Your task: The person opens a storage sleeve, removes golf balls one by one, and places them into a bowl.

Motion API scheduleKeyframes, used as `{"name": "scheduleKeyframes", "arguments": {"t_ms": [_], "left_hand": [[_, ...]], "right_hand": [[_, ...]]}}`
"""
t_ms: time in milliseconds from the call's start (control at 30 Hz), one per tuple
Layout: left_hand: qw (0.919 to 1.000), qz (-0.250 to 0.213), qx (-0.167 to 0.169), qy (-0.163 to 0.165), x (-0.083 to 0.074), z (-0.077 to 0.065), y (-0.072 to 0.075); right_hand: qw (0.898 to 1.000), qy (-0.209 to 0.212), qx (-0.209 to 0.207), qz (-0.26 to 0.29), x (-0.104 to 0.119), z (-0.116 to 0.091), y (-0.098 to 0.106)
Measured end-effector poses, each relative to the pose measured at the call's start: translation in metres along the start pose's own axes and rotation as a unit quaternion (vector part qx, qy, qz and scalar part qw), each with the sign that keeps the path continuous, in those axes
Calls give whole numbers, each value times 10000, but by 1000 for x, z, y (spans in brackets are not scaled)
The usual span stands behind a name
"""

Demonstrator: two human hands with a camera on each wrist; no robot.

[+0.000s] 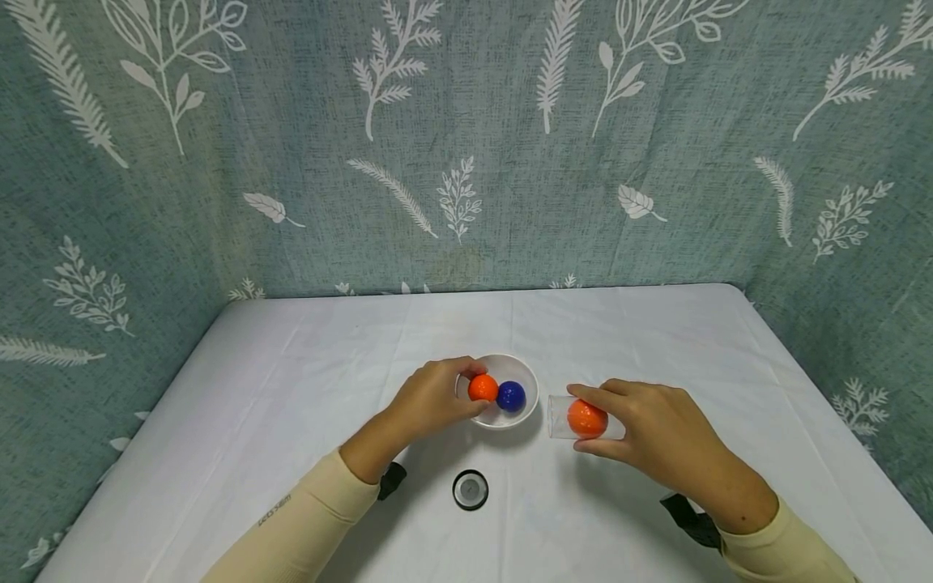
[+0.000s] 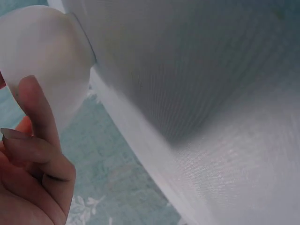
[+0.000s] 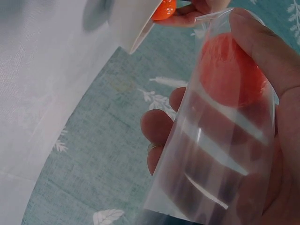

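Note:
My left hand (image 1: 437, 394) pinches a glossy orange ball (image 1: 483, 388) between thumb and fingertips, at the left side of a white bowl (image 1: 503, 420). Beside that ball, inside the bowl, lies a dark blue ball (image 1: 512, 397). The left wrist view shows the bowl's outside (image 2: 42, 51) near the fingers, with the ball hidden there. To the right of the bowl, my right hand (image 1: 656, 421) grips a clear tube (image 1: 557, 417) lengthwise, its end toward the bowl. A second orange ball (image 3: 229, 70) sits inside the tube near that end.
A small round black-rimmed lid with a grey middle (image 1: 470, 490) lies on the white-covered table (image 1: 291, 421), in front of the bowl. Leaf-patterned green cloth (image 1: 466, 146) hangs behind the table and at both sides.

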State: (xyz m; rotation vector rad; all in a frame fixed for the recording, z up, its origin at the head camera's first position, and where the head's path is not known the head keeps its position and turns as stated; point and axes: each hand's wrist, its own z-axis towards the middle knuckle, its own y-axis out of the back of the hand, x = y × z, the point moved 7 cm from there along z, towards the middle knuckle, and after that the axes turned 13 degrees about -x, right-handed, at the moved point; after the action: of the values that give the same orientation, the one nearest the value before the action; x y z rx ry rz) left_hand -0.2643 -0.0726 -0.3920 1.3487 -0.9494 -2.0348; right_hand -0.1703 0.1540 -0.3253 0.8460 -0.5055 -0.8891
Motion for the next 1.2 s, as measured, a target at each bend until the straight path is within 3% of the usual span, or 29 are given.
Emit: {"name": "scheduleKeyframes", "arguments": {"t_ms": [467, 733, 1200], "left_hand": [[9971, 592, 389, -289, -7, 8, 1], [9925, 1024, 665, -113, -13, 12, -3], [9897, 1210, 771, 17, -17, 10, -5]], "right_hand": [[10000, -24, 17, 40, -1, -1, -1], [10000, -47, 77, 29, -1, -1, -1], [9999, -76, 144, 18, -1, 0, -2]]}}
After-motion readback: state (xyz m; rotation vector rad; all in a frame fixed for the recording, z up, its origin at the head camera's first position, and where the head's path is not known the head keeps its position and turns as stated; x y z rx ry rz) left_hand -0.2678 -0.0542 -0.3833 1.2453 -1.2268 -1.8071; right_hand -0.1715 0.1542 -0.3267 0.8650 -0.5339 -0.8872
